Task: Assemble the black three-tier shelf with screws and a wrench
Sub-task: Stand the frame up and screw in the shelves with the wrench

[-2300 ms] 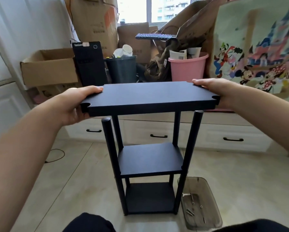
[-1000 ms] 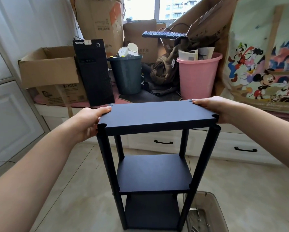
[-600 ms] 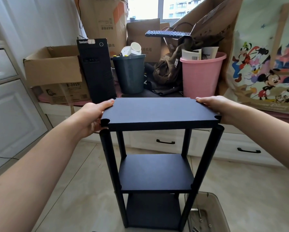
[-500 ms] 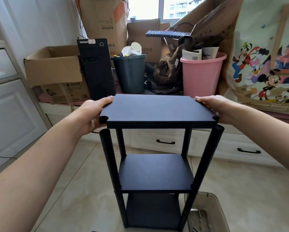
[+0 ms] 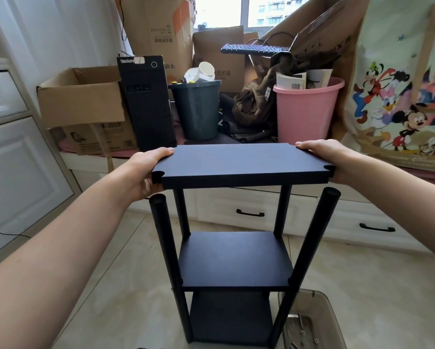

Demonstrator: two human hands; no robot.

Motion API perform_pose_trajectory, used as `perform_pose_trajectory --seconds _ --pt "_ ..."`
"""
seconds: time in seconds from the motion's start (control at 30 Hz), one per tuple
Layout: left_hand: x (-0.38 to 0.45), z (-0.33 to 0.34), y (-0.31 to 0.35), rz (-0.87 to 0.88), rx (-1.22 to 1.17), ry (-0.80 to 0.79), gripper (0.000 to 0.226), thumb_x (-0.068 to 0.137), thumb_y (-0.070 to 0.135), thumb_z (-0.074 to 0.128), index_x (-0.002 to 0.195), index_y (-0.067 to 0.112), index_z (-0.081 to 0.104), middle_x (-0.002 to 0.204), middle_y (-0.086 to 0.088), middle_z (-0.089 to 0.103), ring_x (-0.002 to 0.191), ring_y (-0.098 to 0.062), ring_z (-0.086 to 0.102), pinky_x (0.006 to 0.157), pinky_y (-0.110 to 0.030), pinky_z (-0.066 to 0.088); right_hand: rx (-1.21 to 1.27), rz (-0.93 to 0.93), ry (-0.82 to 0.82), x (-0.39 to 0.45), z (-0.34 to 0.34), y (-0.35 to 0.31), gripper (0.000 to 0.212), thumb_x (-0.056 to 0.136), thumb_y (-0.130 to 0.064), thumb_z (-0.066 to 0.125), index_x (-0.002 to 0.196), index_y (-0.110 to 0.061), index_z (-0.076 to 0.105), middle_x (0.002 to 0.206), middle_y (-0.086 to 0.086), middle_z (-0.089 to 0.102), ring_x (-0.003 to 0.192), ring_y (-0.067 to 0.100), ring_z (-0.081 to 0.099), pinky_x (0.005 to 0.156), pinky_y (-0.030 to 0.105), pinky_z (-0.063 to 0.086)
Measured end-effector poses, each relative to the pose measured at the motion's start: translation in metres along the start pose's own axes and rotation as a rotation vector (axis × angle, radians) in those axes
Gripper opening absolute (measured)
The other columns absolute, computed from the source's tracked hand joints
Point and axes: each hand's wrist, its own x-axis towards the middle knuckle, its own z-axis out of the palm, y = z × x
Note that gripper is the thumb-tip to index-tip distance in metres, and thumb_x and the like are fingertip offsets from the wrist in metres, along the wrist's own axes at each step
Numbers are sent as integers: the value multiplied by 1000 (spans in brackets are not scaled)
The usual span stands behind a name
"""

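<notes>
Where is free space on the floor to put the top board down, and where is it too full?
Bare tile lies left of the shelf frame, toward the white cabinet. More lies right, between the clear tray and the drawers. The ledge behind, with the pink bucket and boxes, is crowded.

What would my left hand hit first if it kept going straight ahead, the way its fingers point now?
Probably the black computer tower. The left hand grips the top shelf board with fingers pointing forward and slightly right, and the tower stands just beyond them. Depth is unclear; it might instead pass toward the dark bin.
</notes>
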Motion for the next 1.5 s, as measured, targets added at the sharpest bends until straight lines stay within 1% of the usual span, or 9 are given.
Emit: perform_pose_trajectory --seconds 0.17,0.27,0.43,0.97,1.1,1.2,1.37,1.43,1.5 --pt "-3 3 4 -36 -25 -13 16 92 30 70 97 17 63 84 -3 63 59 -13 68 46 -24 56 -3 15 31 -2 2 -3 21 89 -29 71 102 -14 65 79 0 60 53 10 56 36 14 43" --pt "-5 4 6 -69 -30 -38 15 93 30 67 95 16 62 78 -1 63 46 -9 66 46 -22 55 79 61 -28 -2 3 -2 23 91 -29 67 109 -14 63 80 0 61 40 7 58 37 16 45" --pt "-7 6 6 -85 -68 -79 18 93 31 64 99 15 62 75 -2 67 54 -11 67 47 -22 55 125 100 -88 -4 2 0 25 94 -30 62 114 -16 63 83 0 62 39 8 59 38 16 46" --pt "-12 1 -4 -45 -131 -128 26 91 38 66 102 15 62 63 1 69 47 -9 66 43 -20 51 206 144 -194 -8 0 3 21 96 -30 57 91 -11 62 57 0 68 41 12 63 38 18 48" --pt "-9 -7 -6 -42 -129 -134 29 91 42 65 104 16 63 65 2 69 50 -10 65 44 -20 50 134 121 -163 -4 4 4 24 93 -33 59 100 -11 62 68 2 67 44 13 62 41 18 50" --pt "-9 -5 -11 -30 -95 -138 26 91 43 65 105 20 66 73 1 71 55 -11 68 51 -23 54 150 76 -144 -1 1 7 19 95 -31 58 97 -12 63 61 -1 68 43 11 63 39 17 47" --pt "-11 1 -16 -2 -96 -111 25 94 41 63 106 19 65 60 3 71 50 -11 69 41 -20 51 118 5 -80 2 1 14 19 95 -32 61 91 -14 65 55 -5 68 42 7 62 40 15 46" --pt "-9 0 -17 15 -97 -104 23 94 41 64 105 20 65 59 3 72 50 -11 69 42 -21 51 68 -13 -20 4 4 15 21 92 -37 66 88 -16 66 57 -6 68 43 7 63 43 16 47" --pt "-8 -1 -18 36 -94 -103 21 94 40 64 105 22 66 61 4 72 52 -10 70 42 -21 52 -4 -24 25 7 5 19 26 87 -45 69 88 -19 67 73 -3 70 57 12 67 61 20 52"
